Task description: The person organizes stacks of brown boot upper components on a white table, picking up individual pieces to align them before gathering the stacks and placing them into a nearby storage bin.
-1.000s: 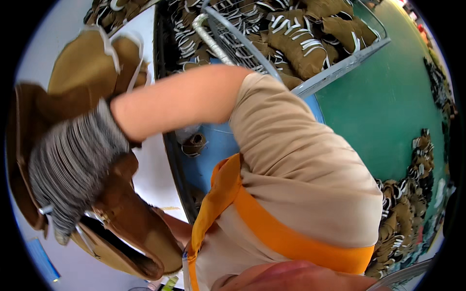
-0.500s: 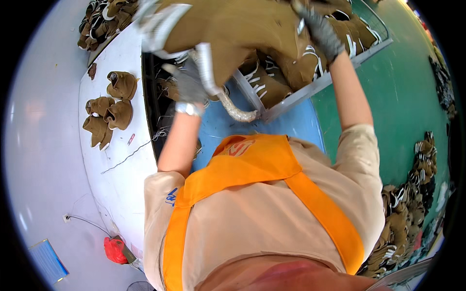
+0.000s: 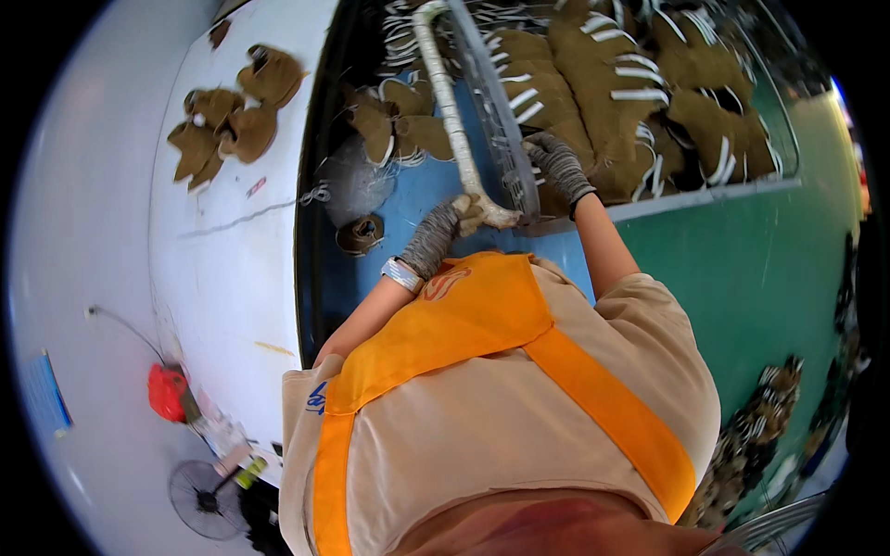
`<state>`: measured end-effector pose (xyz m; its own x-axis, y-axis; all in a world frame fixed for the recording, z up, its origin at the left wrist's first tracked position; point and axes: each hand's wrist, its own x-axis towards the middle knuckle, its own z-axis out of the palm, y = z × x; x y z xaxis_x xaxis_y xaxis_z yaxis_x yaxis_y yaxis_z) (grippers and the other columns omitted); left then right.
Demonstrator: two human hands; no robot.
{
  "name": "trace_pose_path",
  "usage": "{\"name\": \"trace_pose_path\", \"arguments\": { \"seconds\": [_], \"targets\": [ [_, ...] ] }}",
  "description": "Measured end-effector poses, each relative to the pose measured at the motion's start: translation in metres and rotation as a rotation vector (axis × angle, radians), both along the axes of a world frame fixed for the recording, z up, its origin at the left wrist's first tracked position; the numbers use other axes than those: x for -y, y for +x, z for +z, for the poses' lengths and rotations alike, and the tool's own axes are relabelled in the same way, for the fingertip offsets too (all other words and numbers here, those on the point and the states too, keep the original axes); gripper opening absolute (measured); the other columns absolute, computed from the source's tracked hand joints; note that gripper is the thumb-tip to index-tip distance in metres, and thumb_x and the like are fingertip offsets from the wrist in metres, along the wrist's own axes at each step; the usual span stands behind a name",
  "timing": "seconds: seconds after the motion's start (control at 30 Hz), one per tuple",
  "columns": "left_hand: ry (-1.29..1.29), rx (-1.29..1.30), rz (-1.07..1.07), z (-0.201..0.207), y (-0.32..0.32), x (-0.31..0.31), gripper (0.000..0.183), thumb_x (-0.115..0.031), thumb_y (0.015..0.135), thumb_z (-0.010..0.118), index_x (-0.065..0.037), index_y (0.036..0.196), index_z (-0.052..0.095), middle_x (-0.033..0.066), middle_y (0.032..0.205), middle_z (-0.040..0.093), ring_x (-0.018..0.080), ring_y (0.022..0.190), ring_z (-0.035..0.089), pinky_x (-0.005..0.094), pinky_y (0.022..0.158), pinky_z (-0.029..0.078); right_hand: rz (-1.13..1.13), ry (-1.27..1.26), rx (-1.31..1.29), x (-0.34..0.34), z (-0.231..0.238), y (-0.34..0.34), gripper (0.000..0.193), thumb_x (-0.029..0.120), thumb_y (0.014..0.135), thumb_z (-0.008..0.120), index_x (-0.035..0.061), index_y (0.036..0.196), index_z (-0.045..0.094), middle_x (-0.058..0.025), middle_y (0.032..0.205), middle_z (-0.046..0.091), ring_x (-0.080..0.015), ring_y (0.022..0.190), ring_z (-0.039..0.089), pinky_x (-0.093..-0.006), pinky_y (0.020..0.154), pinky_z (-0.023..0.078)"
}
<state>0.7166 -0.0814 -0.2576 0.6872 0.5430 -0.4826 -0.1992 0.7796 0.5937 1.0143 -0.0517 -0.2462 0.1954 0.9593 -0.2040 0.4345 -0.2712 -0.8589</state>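
In a grey glove, my left hand [image 3: 436,236] is curled at the lower end of a pipe wrapped in whitish film [image 3: 454,120]; its fingertips are partly hidden. My right hand [image 3: 559,167], gloved too, reaches over the near left corner of a grey metal-framed crate [image 3: 505,102]. Its fingers lie stretched out against the brown pieces beside the side rail. Stacks of brown shoe uppers with white strips [image 3: 607,93] fill the crate. Left of the pipe, several loose brown uppers [image 3: 408,130] rest on a blue surface [image 3: 436,171].
On the white table [image 3: 241,278] at left stand several brown uppers [image 3: 246,102], with a thin cord nearby. Clear plastic film [image 3: 357,176] and a small brown upper [image 3: 360,234] lie by the table's dark edge. A fan [image 3: 206,500] stands lower left. More piles [image 3: 756,426] cover the green floor at right.
The large brown bundle that was up between my hands has left them; stacks now lie in the crate. Both hands have come down closer to my body, and the view has shifted.
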Motion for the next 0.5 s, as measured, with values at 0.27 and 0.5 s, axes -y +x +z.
{"name": "trace_pose_path", "arguments": {
  "seconds": [0.27, 0.5],
  "targets": [
    [0.395, -0.372, 0.03, 0.039, -0.107, 0.075, 0.052, -0.041, 0.099, 0.055, -0.003, 0.134, 0.052, 0.0125, 0.125, 0.059, 0.021, 0.114, 0.057, 0.0324, 0.097, 0.046, 0.357, 0.022, -0.156, -0.019, 0.057, -0.178, 0.028, 0.026, 0.094, 0.063, 0.0051, 0.113, 0.064, -0.012, 0.105, 0.067, -0.0227, 0.097, 0.061, -0.0336, 0.089, 0.047],
    [0.445, -0.59, 0.311, -0.008, -0.258, 0.14, 0.051, -0.036, 0.096, 0.06, -0.003, 0.133, 0.053, 0.0107, 0.123, 0.061, 0.0188, 0.11, 0.058, 0.032, 0.097, 0.047, 1.475, 0.319, 0.251, 0.039, 0.032, -0.407, 0.035, 0.017, 0.086, 0.063, 0.0084, 0.119, 0.06, -0.0151, 0.119, 0.06, -0.027, 0.109, 0.059, -0.0356, 0.096, 0.047]
  ]
}}
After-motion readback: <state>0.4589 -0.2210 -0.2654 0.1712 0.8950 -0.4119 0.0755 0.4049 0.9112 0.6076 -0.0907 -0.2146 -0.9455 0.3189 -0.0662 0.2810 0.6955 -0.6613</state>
